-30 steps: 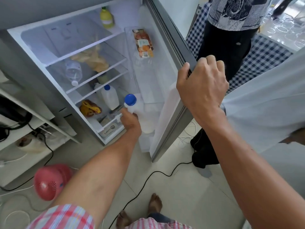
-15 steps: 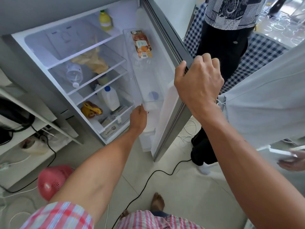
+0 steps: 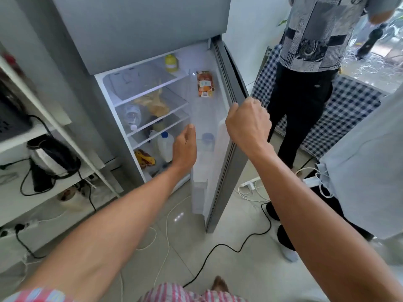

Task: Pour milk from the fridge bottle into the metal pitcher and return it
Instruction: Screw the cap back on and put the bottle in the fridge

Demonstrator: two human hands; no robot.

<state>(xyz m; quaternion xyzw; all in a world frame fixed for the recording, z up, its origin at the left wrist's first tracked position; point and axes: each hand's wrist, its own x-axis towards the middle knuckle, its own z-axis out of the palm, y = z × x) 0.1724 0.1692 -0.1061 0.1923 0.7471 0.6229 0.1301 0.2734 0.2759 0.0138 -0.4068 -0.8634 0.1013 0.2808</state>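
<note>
The milk bottle (image 3: 207, 142) stood in the door shelf (image 3: 201, 171) of the open fridge (image 3: 139, 92), at about one o'clock from the left hand (image 3: 185, 147), its blue cap showing dimly through the frosted plastic of the shelf wall. The left hand hung just beside that shelf, fingers loosely spread and holding nothing. The right hand (image 3: 247, 125), at three o'clock from the bottle, was curled tight over the edge of the fridge door (image 3: 229, 149).

A second blue-capped bottle (image 3: 166, 147) stood on the lower inner shelf at nine o'clock from the left hand.

The door-shelf bottle looked like thin, slightly yielding plastic; chilled, it would probably be slick with condensation and fairly heavy if full. The safest hold seemed around the body below the shoulder, not by the cap.
</note>
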